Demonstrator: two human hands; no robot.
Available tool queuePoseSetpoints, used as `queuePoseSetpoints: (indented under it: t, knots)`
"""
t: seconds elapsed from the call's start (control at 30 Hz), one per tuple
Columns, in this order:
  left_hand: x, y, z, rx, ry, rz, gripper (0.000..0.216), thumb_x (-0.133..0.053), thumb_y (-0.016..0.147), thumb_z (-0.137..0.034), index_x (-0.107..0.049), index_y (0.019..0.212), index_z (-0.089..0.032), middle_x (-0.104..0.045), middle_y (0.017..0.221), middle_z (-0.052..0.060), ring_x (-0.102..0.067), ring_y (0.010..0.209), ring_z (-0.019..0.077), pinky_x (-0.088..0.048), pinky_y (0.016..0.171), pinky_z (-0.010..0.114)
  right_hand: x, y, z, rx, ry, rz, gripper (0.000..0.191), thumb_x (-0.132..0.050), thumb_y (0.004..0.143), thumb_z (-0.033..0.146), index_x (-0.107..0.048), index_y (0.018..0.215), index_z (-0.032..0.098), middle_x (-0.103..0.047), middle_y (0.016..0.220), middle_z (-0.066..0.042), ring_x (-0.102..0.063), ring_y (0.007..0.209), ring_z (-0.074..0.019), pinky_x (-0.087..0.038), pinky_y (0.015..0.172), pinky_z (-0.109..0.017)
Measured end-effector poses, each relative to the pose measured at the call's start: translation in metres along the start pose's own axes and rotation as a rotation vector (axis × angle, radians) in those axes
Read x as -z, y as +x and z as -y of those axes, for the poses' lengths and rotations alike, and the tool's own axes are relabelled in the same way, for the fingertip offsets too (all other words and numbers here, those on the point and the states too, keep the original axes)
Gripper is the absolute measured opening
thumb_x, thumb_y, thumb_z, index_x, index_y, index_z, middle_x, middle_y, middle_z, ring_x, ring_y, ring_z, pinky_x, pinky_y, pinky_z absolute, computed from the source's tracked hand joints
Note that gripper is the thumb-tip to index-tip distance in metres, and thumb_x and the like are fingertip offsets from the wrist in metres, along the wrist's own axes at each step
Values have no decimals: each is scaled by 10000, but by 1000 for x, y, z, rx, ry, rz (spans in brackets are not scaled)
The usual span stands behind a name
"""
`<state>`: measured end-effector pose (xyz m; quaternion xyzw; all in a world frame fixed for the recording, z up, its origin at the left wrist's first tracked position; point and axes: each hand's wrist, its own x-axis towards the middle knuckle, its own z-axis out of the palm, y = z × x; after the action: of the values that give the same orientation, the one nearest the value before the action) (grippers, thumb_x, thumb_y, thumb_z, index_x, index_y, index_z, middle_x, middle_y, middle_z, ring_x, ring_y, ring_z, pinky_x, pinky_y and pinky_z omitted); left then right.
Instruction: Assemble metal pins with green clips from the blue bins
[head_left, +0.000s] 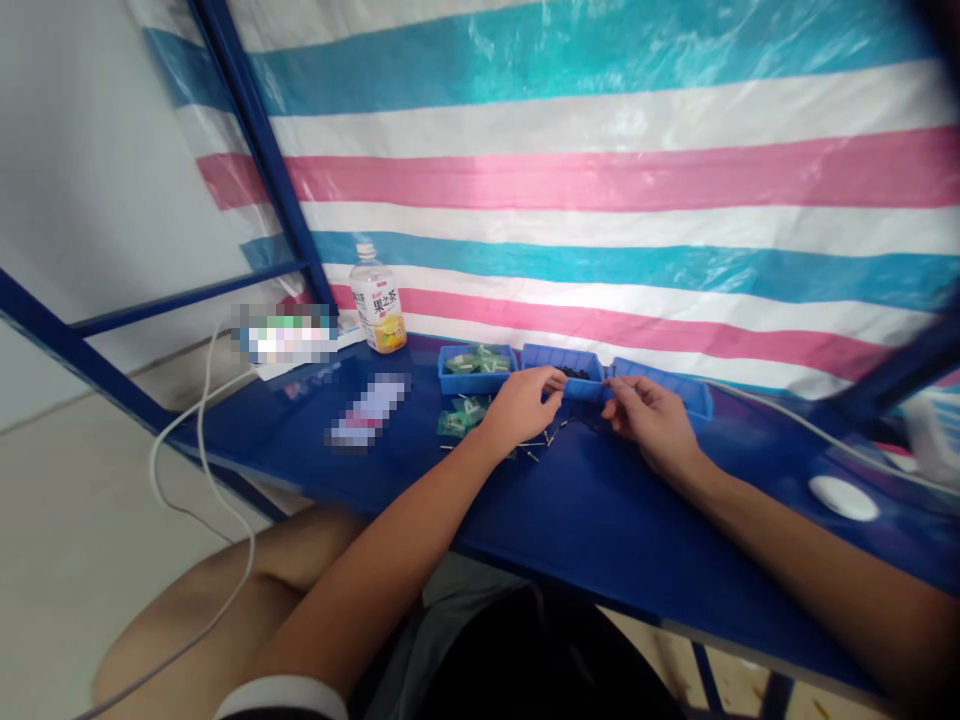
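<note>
My left hand (529, 402) is at the near left corner of the middle blue bin (551, 357), which holds small black parts (576, 373). Its fingers and thumb are closed together; whatever they grip is too small to make out. Just right of that bin, my right hand (651, 418) is pinched near its right corner, the fingertips partly hiding what is between them. Thin dark and silver pieces (553, 432) lie on the blue table (570, 510) below the hands. Green packets (459, 418) rest beside my left wrist, and more fill the left blue bin (480, 382).
A third blue bin (679, 390) stands behind my right hand. A drink bottle (379, 300), a blurred-out phone-like object (369, 410) and a pixelated box (289, 335) are at left. A white oval object (844, 498) and a white cable (810, 428) lie at right. Striped sheeting (570, 180) hangs behind.
</note>
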<state>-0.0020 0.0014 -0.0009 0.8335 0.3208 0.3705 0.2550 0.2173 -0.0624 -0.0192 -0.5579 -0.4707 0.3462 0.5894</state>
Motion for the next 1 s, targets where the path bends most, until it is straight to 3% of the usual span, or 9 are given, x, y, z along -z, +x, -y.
queuePoseSetpoints:
  t: [0.2,0.33,0.5,0.63,0.77,1.0]
  knots:
    - [-4,-4,3,-240,240,242,235,-642,990,-206,-814,1149,-188,-788,1288,90,-734,1210,259,-550,1129,409,-4,5,5,-33,67,-17,547,-822,813,714,-730,1042,226,-688,642,5,-530,466,-114,-383,400,-201]
    - [-7,-4,7,-268,254,297,271,-664,985,-228,-811,1209,-191,-772,1329,111,-727,1229,268,-548,1121,407,-5,14,4,-59,-1,12,538,-789,827,746,-736,919,219,-697,620,-26,-530,431,-128,-356,362,-232]
    - [-6,-3,10,-215,264,286,202,-719,954,-259,-833,1118,-227,-827,1131,74,-772,1043,257,-579,994,365,-2,14,0,17,-113,79,582,-727,857,797,-740,894,216,-727,641,-61,-560,422,-152,-400,364,-276]
    - [-4,-1,10,-183,299,266,204,-702,930,-161,-813,1087,-228,-839,995,49,-778,987,241,-568,958,336,-1,5,3,135,-280,137,607,-634,922,810,-743,932,213,-734,646,-55,-594,456,-160,-471,430,-285]
    - [-2,-1,8,-203,273,227,338,-660,918,-82,-748,1216,-214,-835,1009,46,-780,999,228,-566,973,331,-4,-4,5,204,-384,146,569,-588,971,773,-721,905,224,-731,664,-44,-615,497,-172,-484,478,-302]
    - [-1,0,-2,-125,10,85,291,-653,918,-78,-722,1180,-183,-828,1059,58,-790,997,190,-600,971,321,-6,-5,-5,433,-524,150,289,-705,968,520,-770,1041,248,-800,966,-72,-726,800,-246,-582,705,-388]
